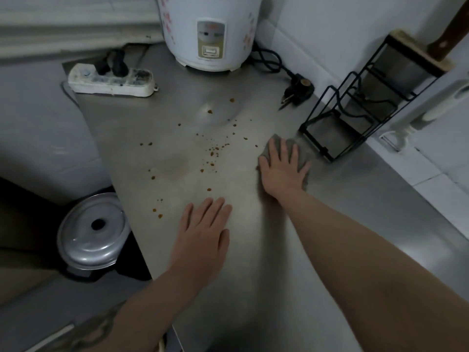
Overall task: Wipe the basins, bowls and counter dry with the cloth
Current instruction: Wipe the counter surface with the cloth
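A steel counter (253, 250) fills the middle of the head view, speckled with several small brown spots (213, 153). My right hand (281, 168) presses flat with straight fingers on a grey cloth (303, 154), close to the black wire rack. My left hand (203, 232) lies flat on the bare counter nearer to me, fingers straight and together, holding nothing. No basins or bowls are in view.
A white rice cooker (210, 31) stands at the back, its black plug (297, 91) lying loose beside it. A white power strip (111, 80) sits back left. The black wire rack (355, 105) stands right. A lidded metal pot (94, 232) sits below the counter's left edge.
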Motion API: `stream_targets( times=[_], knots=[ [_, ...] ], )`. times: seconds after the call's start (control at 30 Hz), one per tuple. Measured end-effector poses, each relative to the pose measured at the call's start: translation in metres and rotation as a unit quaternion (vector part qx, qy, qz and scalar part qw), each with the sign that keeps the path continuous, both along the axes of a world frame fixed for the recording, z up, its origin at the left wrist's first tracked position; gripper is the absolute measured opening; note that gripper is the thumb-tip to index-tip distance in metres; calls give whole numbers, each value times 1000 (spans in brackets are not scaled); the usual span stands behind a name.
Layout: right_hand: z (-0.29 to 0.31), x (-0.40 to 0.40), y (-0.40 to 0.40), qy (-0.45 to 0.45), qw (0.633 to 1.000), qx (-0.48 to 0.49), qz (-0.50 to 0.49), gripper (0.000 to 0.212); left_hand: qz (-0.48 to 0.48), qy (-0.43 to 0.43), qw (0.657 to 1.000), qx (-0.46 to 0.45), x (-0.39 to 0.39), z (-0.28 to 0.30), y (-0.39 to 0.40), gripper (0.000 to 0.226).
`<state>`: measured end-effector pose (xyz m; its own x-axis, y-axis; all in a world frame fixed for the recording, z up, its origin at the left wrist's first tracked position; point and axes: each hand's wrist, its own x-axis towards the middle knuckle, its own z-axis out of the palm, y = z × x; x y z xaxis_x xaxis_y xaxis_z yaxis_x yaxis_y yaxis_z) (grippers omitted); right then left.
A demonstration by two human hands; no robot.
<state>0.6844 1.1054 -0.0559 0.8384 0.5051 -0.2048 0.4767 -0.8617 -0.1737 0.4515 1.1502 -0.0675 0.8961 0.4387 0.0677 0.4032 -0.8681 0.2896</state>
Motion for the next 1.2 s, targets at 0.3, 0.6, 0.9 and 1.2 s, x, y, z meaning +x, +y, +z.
stream_targets(
  times=[0.3, 0.6, 0.9, 1.2],
  knots=[
    [1, -41, -39, -30, 917, 28, 397, 58, -12, -117, 992, -39, -8, -3, 2, 43],
    [-1, -103, 44, -10, 999, 31, -9, 54, 330, -339, 853, -220, -19, 4, 65, 37],
    [1, -166, -48, -24, 916, 3, 400, 55, 224, -128, 957, -135, -24, -26, 185, 60],
    [-6, -120, 83, -67, 923, -4, 379, 58, 205, -138, 964, -97, -24, -39, 192, 64]
  ],
)
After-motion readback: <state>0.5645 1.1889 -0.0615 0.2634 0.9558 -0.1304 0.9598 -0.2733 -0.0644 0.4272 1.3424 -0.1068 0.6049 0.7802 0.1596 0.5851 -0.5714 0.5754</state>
